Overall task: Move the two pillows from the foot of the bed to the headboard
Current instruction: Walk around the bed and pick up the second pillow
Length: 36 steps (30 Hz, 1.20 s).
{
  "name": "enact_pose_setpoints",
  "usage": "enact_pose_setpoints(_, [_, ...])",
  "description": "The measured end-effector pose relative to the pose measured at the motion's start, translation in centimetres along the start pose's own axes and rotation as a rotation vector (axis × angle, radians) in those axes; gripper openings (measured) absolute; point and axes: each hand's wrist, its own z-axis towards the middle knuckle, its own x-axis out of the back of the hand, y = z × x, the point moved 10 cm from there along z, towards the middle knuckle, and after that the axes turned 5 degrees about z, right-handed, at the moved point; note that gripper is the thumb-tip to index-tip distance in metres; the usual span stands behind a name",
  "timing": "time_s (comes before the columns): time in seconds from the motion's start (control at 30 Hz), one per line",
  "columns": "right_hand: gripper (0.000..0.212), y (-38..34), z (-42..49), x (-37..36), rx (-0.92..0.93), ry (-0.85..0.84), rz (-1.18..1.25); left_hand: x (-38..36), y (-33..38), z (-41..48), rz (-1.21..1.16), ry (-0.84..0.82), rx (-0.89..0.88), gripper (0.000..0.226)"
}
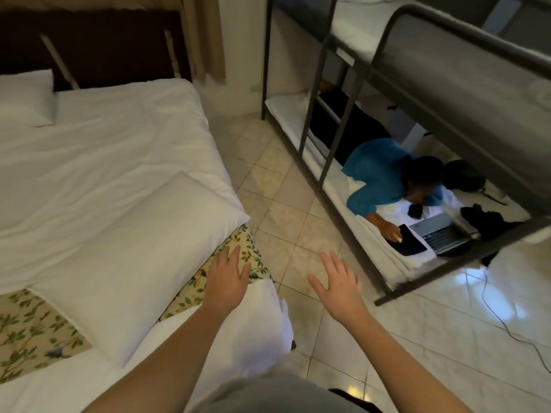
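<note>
A white pillow (131, 257) lies slantwise at the foot of the bed (98, 144), partly over a floral runner (32, 335). A second white pillow (24, 98) rests at the far left by the dark headboard (95, 46). My left hand (228, 278) hovers open above the bed's foot corner, just right of the near pillow, not touching it. My right hand (337, 283) is open with fingers spread, out over the tiled floor beside the bed.
A metal bunk bed (325, 138) stands to the right. A person in a blue top lies on its lower bunk with a laptop (441, 234). Tiled floor (283, 180) runs between the two beds. A cable (504, 320) trails across the floor at right.
</note>
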Motion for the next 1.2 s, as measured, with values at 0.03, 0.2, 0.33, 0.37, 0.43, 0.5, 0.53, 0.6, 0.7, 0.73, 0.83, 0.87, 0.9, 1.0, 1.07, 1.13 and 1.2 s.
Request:
enact_pose_setpoints(0.03, [0.068,0.2,1.5,0.1,0.007,-0.014,0.004,0.2,0.1,1.1,0.001,0.011,0.010,0.065])
enact_pose_setpoints(0.2, [0.069,0.2,9.4,-0.6,0.082,-0.102,-0.017,0.1,-0.7,5.4,-0.019,0.051,0.133,0.061])
enact_pose_setpoints(0.33, [0.069,-1.0,16.5,-1.0,0.226,-0.173,-0.068,0.0,-1.4,8.1,-0.040,0.147,0.279,0.066])
enact_pose_setpoints(0.37, [0.069,-1.3,18.4,-1.0,0.264,-0.199,-0.089,-0.1,-1.4,8.8,-0.035,0.167,0.319,0.066])
enact_pose_setpoints(0.43, [0.069,-1.8,21.9,-1.0,0.328,-0.269,-0.128,-0.7,-1.3,9.6,-0.040,0.183,0.422,0.064])
enact_pose_setpoints(0.5, [0.068,-2.0,24.7,-0.4,0.382,-0.328,-0.145,-1.1,-0.2,9.8,-0.049,0.218,0.514,0.064])
enact_pose_setpoints(0.53, [0.068,-2.2,26.0,0.0,0.417,-0.347,-0.151,-1.3,0.5,10.0,-0.055,0.239,0.551,0.064])
enact_pose_setpoints(0.6, [0.069,-3.0,28.8,1.0,0.493,-0.376,-0.186,-1.4,1.8,10.5,-0.062,0.265,0.619,0.063])
enact_pose_setpoints(0.7, [0.070,-4.0,32.3,1.5,0.580,-0.428,-0.249,-2.0,3.1,11.0,-0.106,0.261,0.726,0.063])
enact_pose_setpoints(0.73, [0.070,-4.3,32.9,1.4,0.607,-0.433,-0.251,-2.2,3.4,10.9,-0.119,0.268,0.750,0.063])
enact_pose_setpoints(0.83, [0.070,-6.5,34.8,1.1,0.678,-0.444,-0.220,-1.6,3.6,11.2,-0.130,0.305,0.803,0.064])
enact_pose_setpoints(0.87, [0.070,-7.5,35.5,0.9,0.691,-0.454,-0.213,-1.1,3.2,11.3,-0.129,0.320,0.826,0.063])
enact_pose_setpoints(0.9, [0.071,-8.4,36.1,0.6,0.702,-0.468,-0.210,-0.8,2.8,11.4,-0.126,0.330,0.849,0.063])
enact_pose_setpoints(1.0, [0.071,-10.6,37.0,0.0,0.739,-0.501,-0.208,0.3,1.8,11.6,-0.125,0.354,0.892,0.063])
enact_pose_setpoints(1.07, [0.073,-12.2,37.7,-0.3,0.760,-0.501,-0.194,1.1,0.9,12.2,-0.131,0.364,0.901,0.063])
enact_pose_setpoints(1.13, [0.079,-13.8,38.5,-0.7,0.784,-0.495,-0.190,1.4,-0.5,12.8,-0.137,0.364,0.914,0.063])
enact_pose_setpoints(1.2, [0.087,-15.1,39.5,-1.2,0.793,-0.489,-0.195,1.4,-1.8,13.5,-0.142,0.341,0.922,0.064])
